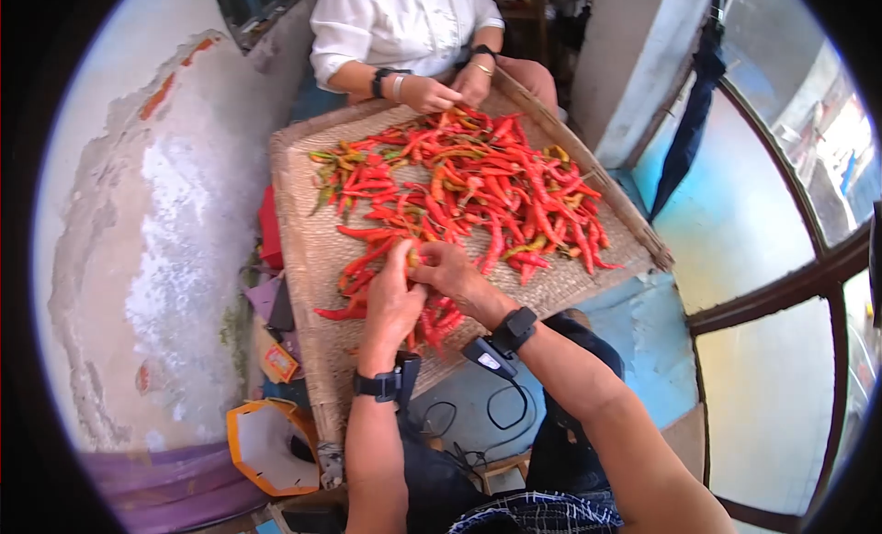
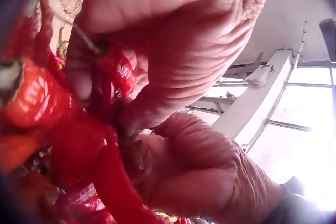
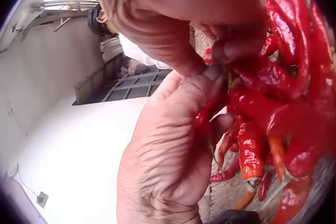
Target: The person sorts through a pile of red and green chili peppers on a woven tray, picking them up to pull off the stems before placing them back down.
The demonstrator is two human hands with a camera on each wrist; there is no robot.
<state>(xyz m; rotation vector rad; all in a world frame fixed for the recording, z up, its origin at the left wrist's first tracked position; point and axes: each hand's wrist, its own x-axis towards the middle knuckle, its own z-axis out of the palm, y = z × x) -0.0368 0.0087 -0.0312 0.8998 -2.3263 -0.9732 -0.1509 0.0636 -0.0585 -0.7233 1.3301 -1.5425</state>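
My left hand (image 1: 393, 304) holds a red chili pepper (image 3: 203, 123) in curled fingers, over the near part of a heap of chili peppers (image 1: 496, 185). Right against it, my right hand (image 1: 450, 275) pinches at the pepper with thumb and fingers. The fingertips of both hands meet there and hide much of what they pinch. In the left wrist view a glossy red pepper (image 2: 118, 71) with a thin stem shows beside the left fingers. More red peppers (image 3: 252, 150) lie close below the hands in the right wrist view.
The heap lies on a woven mat tray (image 1: 308, 231) with a wooden frame. Across it, a person in a white shirt (image 1: 400, 24) handles peppers with both hands (image 1: 430, 93). An orange-edged box (image 1: 253, 442) stands left, a folded umbrella (image 1: 689, 121) hangs right.
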